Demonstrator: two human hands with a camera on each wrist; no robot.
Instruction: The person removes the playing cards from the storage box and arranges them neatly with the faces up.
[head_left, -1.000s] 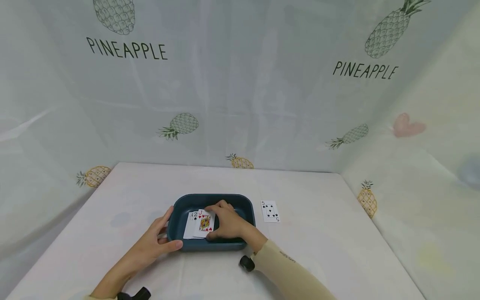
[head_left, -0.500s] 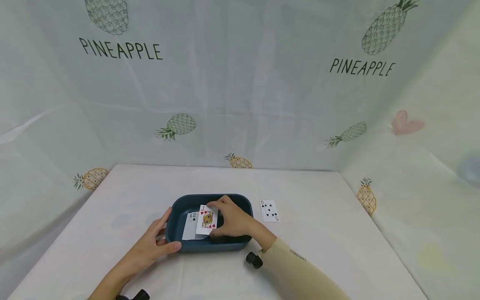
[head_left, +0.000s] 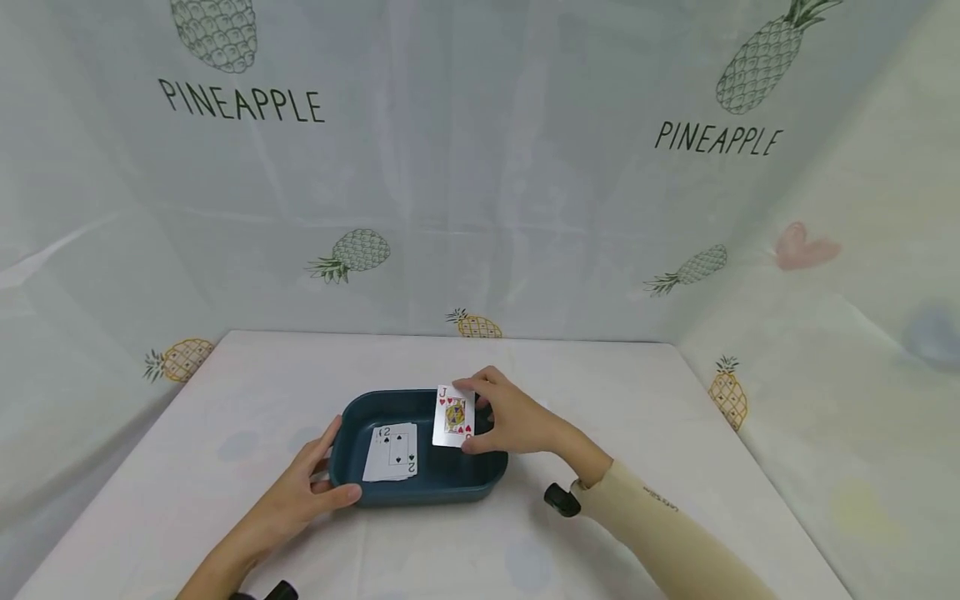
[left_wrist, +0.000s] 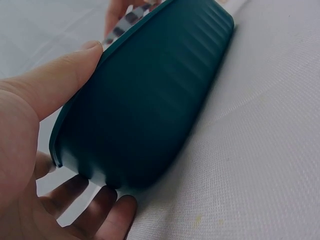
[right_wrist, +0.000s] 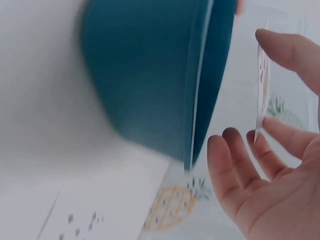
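A dark teal tray [head_left: 420, 496] with rounded corners stands on the white table. My left hand [head_left: 311, 483] grips its left end; in the left wrist view the thumb [left_wrist: 75, 70] lies at one rim and the fingers bend around the end wall. Inside the tray a small stack of playing cards shows the two of spades [head_left: 401, 448] on top. Over the tray's right side, my right hand [head_left: 517, 418] pinches a jack of hearts [head_left: 454, 417] by its edges, face up. The right wrist view shows this card [right_wrist: 261, 95] edge-on between thumb and fingers.
A white card with dark marks [right_wrist: 80, 225] lies blurred on the table in the right wrist view; the right hand mostly covers that spot in the head view. A pineapple-print curtain [head_left: 487, 208] rises behind and beside the white table [head_left: 300, 367].
My right hand has lifted the jack of hearts off the stack and moved it right and up, uncovering the two of spades. It now hides the five of spades. The left hand stays put.
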